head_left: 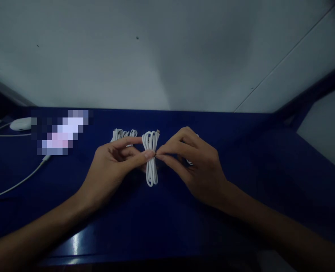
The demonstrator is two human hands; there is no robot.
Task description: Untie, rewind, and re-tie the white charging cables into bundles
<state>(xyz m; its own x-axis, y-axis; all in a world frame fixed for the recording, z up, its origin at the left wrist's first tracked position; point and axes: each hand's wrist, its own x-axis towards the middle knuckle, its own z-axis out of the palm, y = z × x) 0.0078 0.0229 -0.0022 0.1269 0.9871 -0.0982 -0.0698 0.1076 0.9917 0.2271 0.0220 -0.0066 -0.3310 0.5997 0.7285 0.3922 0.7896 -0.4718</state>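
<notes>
A white charging cable (152,172), folded into a bundle and drawn in at its waist, stands upright above the blue table. My left hand (113,162) is closed on it, with the thumb pressed at the waist. A metal plug (157,133) shows at the bundle's top. At the right of the waist, my right hand (197,162) pinches the end of a thin dark tie (155,154); the tie is mostly hidden by fingertips. Behind my left hand lie more bundled white cables (122,133). Part of another white cable (189,162) shows behind my right hand.
A blurred-out phone-like object (65,132) lies on the blue table (145,226) at the left, with a white cord (22,185) running from it. A white rounded device (21,124) sits beside it. A pale wall (113,68) rises behind the table.
</notes>
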